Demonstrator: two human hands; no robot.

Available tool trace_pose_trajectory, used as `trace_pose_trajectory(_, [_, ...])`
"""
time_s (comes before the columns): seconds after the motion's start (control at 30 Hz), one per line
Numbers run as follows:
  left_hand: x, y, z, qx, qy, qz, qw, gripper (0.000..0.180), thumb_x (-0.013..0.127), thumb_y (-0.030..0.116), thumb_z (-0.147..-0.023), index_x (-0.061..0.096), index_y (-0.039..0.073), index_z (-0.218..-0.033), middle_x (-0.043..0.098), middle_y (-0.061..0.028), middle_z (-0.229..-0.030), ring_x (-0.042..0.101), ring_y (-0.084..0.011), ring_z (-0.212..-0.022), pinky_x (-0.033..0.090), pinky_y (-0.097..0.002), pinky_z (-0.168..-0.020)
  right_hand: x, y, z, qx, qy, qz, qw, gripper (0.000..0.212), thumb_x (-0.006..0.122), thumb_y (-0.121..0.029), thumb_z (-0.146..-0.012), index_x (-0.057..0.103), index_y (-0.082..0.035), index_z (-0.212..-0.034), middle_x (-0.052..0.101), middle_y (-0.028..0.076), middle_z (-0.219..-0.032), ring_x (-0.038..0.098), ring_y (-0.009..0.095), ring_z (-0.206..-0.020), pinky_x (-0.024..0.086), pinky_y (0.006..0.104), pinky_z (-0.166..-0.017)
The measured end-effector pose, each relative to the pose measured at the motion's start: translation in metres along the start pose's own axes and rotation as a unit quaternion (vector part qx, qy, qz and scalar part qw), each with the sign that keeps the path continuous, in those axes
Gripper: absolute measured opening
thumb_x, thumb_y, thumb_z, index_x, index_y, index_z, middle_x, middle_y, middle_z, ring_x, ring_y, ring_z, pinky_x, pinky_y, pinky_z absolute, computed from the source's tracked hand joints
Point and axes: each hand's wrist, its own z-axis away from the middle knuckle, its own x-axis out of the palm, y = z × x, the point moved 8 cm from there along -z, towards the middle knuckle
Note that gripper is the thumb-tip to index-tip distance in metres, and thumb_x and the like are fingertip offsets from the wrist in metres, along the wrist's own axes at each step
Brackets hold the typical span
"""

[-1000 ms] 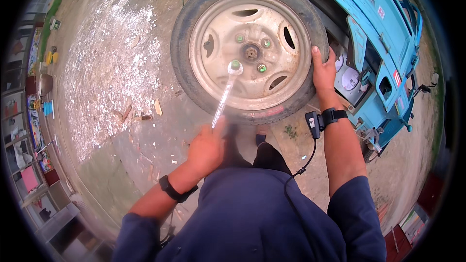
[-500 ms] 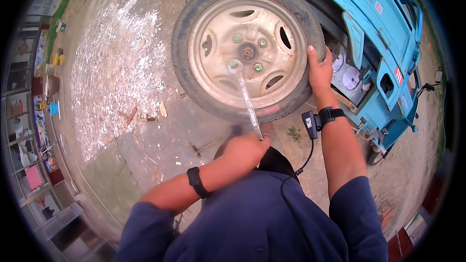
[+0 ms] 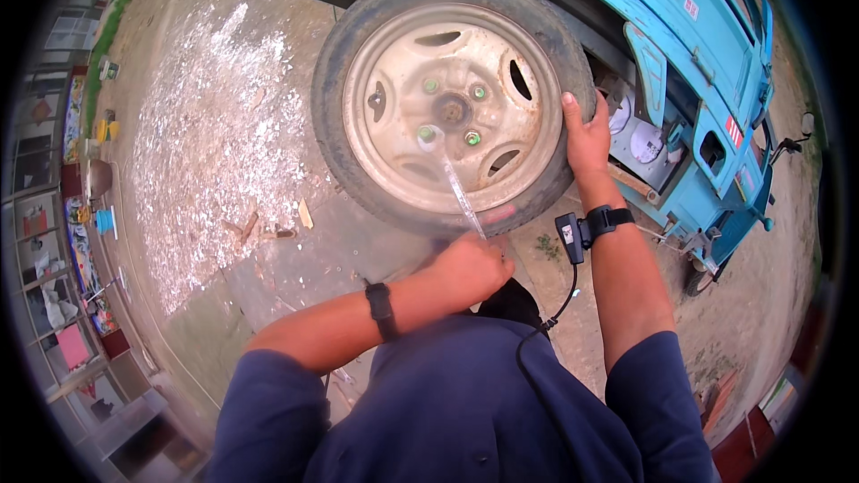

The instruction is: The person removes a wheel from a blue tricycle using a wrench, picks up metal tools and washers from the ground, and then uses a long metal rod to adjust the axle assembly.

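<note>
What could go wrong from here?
The wrench might slip off the green nut, and the left hand gripping its far end could get knocked. The right hand is at the edge of the tyre, beside the blue vehicle, so fingers might get pinched if the tyre turned. The loosely hanging cable could snag.

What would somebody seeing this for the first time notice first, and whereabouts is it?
Probably the big cream-coloured wheel with green nuts, filling the upper middle. Next, the silver wrench slanting from its lower-left nut down to the left hand, while the right hand rests on the tyre's right edge. The turquoise vehicle stands out at upper right.
</note>
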Motion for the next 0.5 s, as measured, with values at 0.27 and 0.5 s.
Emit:
trace_pose_trajectory(0.27, [-0.007, -0.003, -0.002, 0.137, 0.100, 0.003, 0.986, 0.009, 0.060, 0.013, -0.071, 0.058, 0.011, -0.062, 0.050, -0.0054, -0.065, 0.058, -0.0252, -0.067, 0.027, -0.0527, -0.119, -0.004, -0.001, 0.013, 0.019, 0.018, -0.020, 0.999, 0.080, 0.070, -0.051, -0.088, 0.044, 0.003, -0.141, 0.060, 0.023, -0.129, 0.059, 0.030, -0.118, 0.044, 0.0359, -0.102])
trace_pose_trajectory(0.5, [-0.029, 0.002, 0.015, 0.142, 0.087, 0.054, 0.985, 0.015, 0.062, 0.019, -0.069, 0.052, 0.013, -0.060, 0.050, -0.0039, -0.067, 0.054, -0.0226, -0.065, 0.045, -0.0395, -0.079, -0.004, 0.006, 0.011, 0.009, 0.013, -0.003, 1.000, 0.083, 0.070, -0.054, -0.087, 0.043, 0.003, -0.142, 0.057, 0.024, -0.133, 0.057, 0.031, -0.122, 0.043, 0.0366, -0.103])
